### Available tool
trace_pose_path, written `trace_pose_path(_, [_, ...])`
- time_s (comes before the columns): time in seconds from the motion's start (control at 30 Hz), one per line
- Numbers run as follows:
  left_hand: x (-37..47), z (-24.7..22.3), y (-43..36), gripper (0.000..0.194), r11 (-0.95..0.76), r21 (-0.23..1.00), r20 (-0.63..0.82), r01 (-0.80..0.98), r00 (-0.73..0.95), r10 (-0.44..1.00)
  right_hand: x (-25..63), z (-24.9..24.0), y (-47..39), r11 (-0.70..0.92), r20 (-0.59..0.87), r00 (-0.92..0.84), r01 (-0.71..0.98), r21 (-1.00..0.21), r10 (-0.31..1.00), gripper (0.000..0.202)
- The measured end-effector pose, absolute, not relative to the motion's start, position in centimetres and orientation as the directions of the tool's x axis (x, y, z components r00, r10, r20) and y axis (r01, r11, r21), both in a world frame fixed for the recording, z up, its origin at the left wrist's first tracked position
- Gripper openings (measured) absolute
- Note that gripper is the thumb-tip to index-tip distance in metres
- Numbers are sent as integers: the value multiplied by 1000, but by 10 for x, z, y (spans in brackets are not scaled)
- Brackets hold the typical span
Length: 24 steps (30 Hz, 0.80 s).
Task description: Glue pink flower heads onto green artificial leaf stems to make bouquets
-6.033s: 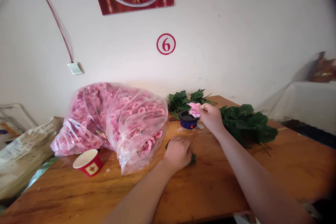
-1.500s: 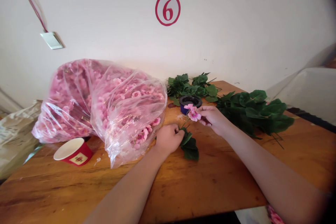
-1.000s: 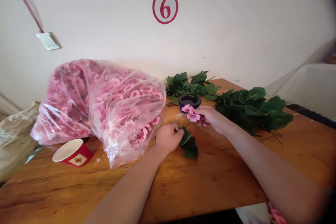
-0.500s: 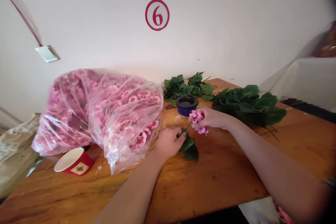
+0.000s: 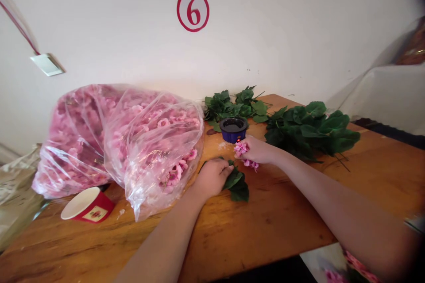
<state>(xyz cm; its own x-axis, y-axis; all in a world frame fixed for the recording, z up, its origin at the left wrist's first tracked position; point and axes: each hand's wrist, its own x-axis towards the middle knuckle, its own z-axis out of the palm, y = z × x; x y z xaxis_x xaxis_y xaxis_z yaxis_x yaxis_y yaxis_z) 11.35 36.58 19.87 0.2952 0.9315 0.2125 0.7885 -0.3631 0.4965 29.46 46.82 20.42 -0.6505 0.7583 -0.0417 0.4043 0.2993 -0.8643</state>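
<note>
Pale wall [image 5: 265, 31] fills the upper frame, bearing one circled red number 6 [image 5: 193, 10] and one switch plate [image 5: 48, 64] at upper left. On the wooden table [image 5: 282, 221] below, counted: one plastic bag [image 5: 133, 141] of pink flowers, left of centre; one red cup [image 5: 89, 205], lower left; one blue pot [image 5: 233, 135] with a black rim, centre; two leaf heaps, one behind the pot [image 5: 226, 106], one right of centre [image 5: 312, 130]. Left hand [image 5: 212, 177]: curled down over one leaf sprig [image 5: 239, 185], centre of frame; whether its fingers pinch the stem, cannot tell. Right hand [image 5: 257, 149]: pinching pink blossoms [image 5: 241, 148] just below the pot; their number is unclear. Compared with six seconds ago, the sprig shows more beyond the left hand, the blossoms are below the pot's rim, and the food picture has left the frame.
</note>
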Motion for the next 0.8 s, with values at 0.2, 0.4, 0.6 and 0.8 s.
trace_pose_path(0.2, [113, 197, 367, 34, -398, 453, 238, 798, 322, 916, 288, 201, 464, 220, -130, -618, 458, -861, 775, 9])
trace_pose_path(0.4, [112, 195, 367, 34, -373, 440, 267, 817, 278, 923, 291, 205, 467, 193, -91, -619, 377, -906, 780, 13])
trace_pose_path(0.6, [111, 203, 362, 36, -196, 432, 238, 880, 98, 966, 296, 208, 471, 292, -4, -631, 366, -884, 776, 20])
trace_pose_path(0.8, [91, 227, 362, 25, -23, 443, 421, 896, -185, 888, 300, 215, 468, 228, -71, -663, 354, -907, 745, 27])
